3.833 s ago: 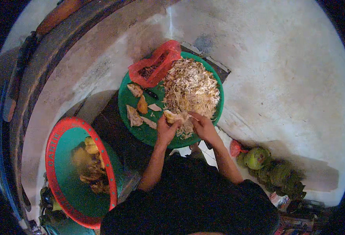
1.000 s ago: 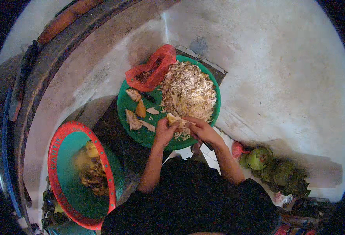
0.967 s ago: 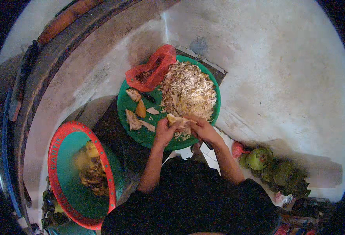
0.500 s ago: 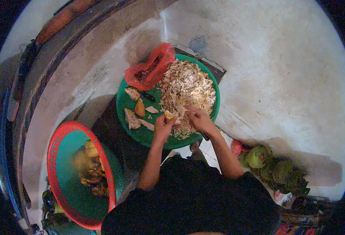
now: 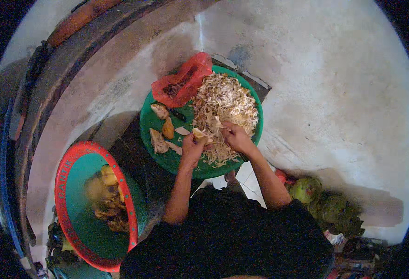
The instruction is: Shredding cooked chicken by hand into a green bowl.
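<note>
My left hand [image 5: 193, 149] is closed around a pale yellow piece of cooked chicken [image 5: 199, 134] over the front of a round green tray [image 5: 156, 158]. Close by on its right, my right hand [image 5: 237, 139] pinches a whitish shred of chicken [image 5: 217, 123]. Beneath and beyond both hands spreads a large heap of shredded chicken [image 5: 225, 100]. Larger chicken pieces [image 5: 158, 141] lie on the tray's left side, beside a black-handled knife [image 5: 177, 114]. A dark handle partly shows under my right wrist.
An open red plastic bag [image 5: 181, 81] with dark contents sits at the tray's far left edge. To the lower left stands a red-rimmed green basin [image 5: 81, 232] holding yellowish chicken pieces [image 5: 109, 200]. Green rounded containers [image 5: 306, 189] stand along the wall at right.
My right hand has shifted slightly, and the pale shred in its fingers now stands a little farther from my left hand. The view has moved slightly too.
</note>
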Tool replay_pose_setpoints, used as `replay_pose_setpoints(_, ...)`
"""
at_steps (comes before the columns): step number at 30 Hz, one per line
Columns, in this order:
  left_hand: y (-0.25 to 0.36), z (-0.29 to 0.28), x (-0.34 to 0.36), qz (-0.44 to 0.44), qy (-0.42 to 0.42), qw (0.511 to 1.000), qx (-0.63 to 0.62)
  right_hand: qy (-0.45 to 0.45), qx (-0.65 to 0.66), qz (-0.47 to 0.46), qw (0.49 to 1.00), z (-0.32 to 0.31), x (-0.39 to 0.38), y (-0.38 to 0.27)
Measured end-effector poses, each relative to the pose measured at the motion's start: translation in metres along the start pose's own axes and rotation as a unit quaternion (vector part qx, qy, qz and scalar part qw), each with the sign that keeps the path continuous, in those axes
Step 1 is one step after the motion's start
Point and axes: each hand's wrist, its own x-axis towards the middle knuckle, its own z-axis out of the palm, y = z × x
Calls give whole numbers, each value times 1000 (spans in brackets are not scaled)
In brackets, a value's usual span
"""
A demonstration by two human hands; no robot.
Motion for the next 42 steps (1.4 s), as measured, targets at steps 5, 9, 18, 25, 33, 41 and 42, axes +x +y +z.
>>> replay_pose_setpoints(5,-2,-1,6,17,-21,998,54,-133,66,121,982,6,-9,-35)
replay_pose_setpoints(9,-7,-4,11,18,25,999,44,-177,128,131,967,3,-14,-36)
replay_pose_setpoints(18,12,10,2,63,28,988,139,-86,68,-24,994,9,-11,5)
replay_pose_setpoints(25,5,1,11,75,9,972,224,-196,83,188,959,12,-11,18)
replay_pose_setpoints(33,8,-4,16,92,15,981,169,-167,115,167,965,-18,9,-32)
replay_pose_setpoints(41,25,1,21,69,15,969,238,-100,75,131,983,-24,17,-23)
replay_pose_setpoints(42,22,-1,23,86,22,965,246,-148,87,93,981,-25,16,-25)
